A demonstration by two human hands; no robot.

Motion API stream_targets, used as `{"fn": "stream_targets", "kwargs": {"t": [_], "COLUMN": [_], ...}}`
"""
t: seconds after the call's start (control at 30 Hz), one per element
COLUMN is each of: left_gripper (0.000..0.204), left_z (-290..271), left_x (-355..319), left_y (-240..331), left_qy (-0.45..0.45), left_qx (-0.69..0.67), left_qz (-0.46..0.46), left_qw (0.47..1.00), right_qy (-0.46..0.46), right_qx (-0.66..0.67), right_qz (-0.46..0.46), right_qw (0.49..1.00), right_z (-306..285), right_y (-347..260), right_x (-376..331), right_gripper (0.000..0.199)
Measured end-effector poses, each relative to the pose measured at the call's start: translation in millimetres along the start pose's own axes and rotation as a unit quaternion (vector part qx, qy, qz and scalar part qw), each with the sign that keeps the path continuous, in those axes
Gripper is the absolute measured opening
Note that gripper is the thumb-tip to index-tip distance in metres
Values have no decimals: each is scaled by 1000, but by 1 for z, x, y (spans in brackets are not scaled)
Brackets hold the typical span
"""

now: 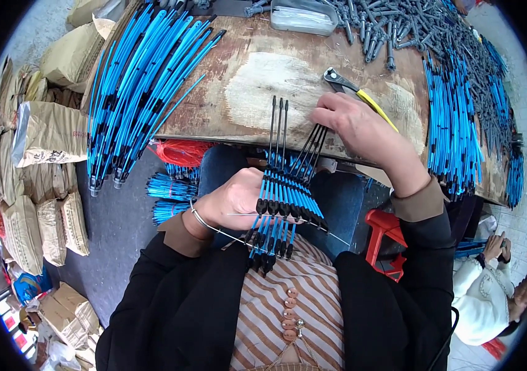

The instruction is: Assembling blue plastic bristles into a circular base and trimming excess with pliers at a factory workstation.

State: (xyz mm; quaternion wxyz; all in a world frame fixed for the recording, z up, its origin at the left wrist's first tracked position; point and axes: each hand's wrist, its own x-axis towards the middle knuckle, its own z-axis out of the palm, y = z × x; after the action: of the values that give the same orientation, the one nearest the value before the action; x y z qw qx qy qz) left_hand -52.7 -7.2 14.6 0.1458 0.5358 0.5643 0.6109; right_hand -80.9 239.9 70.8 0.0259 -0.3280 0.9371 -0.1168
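My left hand (238,196) is closed around a fanned bundle of blue umbrella ribs (291,196) with black joints, held over my lap just off the table edge. A thin metal wire (334,236) crosses the bundle near its black joints. Above it, my right hand (353,120) has its fingers pinched on the tops of several dark rods of the same bundle. Three other dark rods (279,120) stick up apart from those fingers. Beside my right hand, nippers (371,106) with a yellow handle lie on the table, partly covered by the hand.
The worn wooden table (214,99) carries a blue rib pile (146,80) at left and another rib pile (452,123) at right. Grey plastic parts (393,28) and a clear tray (303,17) lie at the back. Sacks (53,133) stand left; a red stool (381,244) and another person (486,297) are right.
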Motion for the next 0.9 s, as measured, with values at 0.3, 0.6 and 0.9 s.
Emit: {"fn": "stream_targets", "kwargs": {"t": [0.3, 0.6, 0.9], "left_gripper": [14, 18, 12], "left_z": [2, -2, 6], "left_x": [1, 5, 2], "left_y": [3, 10, 6], "left_qy": [0, -45, 5], "left_qx": [-1, 53, 14], "left_qz": [-10, -31, 0], "left_qw": [1000, 997, 1000], "right_qy": [28, 22, 43], "right_qx": [-9, -125, -75], "right_qz": [-4, -15, -1], "right_qw": [1000, 992, 996], "right_z": [8, 13, 13], "right_y": [0, -11, -6], "right_x": [2, 10, -4], "right_gripper": [16, 18, 15]}}
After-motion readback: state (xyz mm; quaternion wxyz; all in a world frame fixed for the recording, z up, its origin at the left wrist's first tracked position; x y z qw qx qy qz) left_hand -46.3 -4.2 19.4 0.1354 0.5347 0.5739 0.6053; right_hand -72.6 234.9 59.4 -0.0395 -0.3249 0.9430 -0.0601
